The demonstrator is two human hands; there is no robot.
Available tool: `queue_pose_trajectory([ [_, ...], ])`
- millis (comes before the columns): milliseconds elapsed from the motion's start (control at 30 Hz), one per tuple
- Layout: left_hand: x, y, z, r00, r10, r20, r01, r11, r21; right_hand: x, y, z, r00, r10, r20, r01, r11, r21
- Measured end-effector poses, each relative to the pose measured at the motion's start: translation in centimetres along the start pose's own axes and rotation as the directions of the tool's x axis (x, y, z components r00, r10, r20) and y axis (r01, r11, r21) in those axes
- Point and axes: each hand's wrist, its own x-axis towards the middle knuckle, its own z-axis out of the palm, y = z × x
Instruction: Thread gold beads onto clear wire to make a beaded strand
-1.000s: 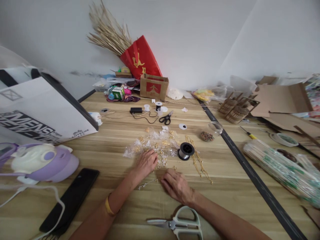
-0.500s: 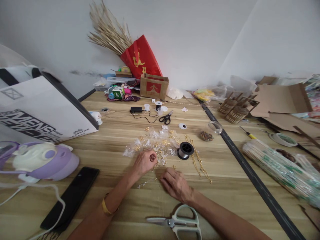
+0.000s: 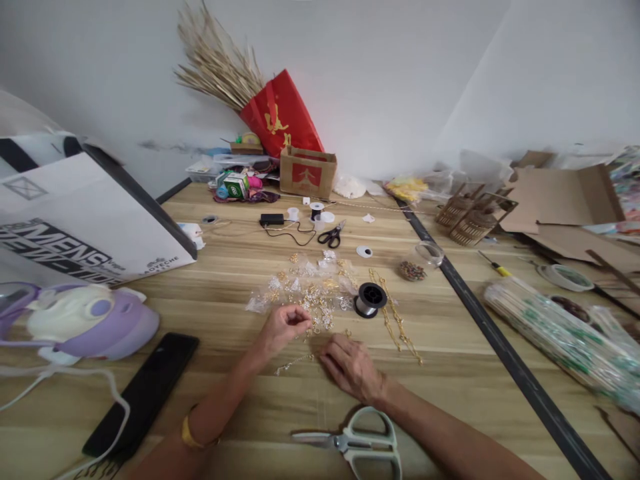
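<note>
My left hand (image 3: 286, 327) is raised beside the pile of small gold and silver findings (image 3: 320, 300), its thumb and fingertips pinched together; anything between them is too small to make out. My right hand (image 3: 353, 367) rests on the wooden table with its fingers curled down, and what lies under the fingertips is hidden. Between and below the hands lies a thin silver chain (image 3: 294, 365). A black spool of wire (image 3: 371, 300) stands right of the pile, next to long gold chains (image 3: 395, 317). Scissors with pale green handles (image 3: 357, 441) lie nearest me.
On the left are a black phone (image 3: 143, 393), a purple and white device (image 3: 100, 323) and a large white box (image 3: 85, 220). Black scissors (image 3: 332, 235) lie farther back. A jar of beads (image 3: 413, 269) and wrapped sticks (image 3: 555, 340) are on the right.
My left hand has turned and shifted slightly left, and its forearm has moved left too. My right hand has stayed in place.
</note>
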Motion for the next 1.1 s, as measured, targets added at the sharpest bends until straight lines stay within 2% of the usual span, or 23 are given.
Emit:
queue_pose_trajectory([
  [100,-1.1,-0.3,0.4,0.999,-0.034,0.021,0.036,0.996,-0.086,-0.1,0.1,0.0,1.000,0.023,0.003,-0.023,1.000,0.006],
  [300,-1.8,-0.9,0.7,0.998,-0.008,0.059,0.017,0.986,-0.164,-0.1,0.1,-0.2,0.997,0.071,0.013,-0.072,0.995,0.070],
  [833,-2.4,-0.8,0.9,0.987,-0.044,0.152,0.063,0.990,-0.124,0.0,0.2,-0.3,0.985,0.167,-0.037,-0.157,0.967,0.202],
  [1100,-2.5,-1.0,1.1,0.982,-0.070,0.177,0.092,0.989,-0.118,-0.1,0.3,-0.3,0.988,0.154,-0.028,-0.146,0.970,0.195],
])
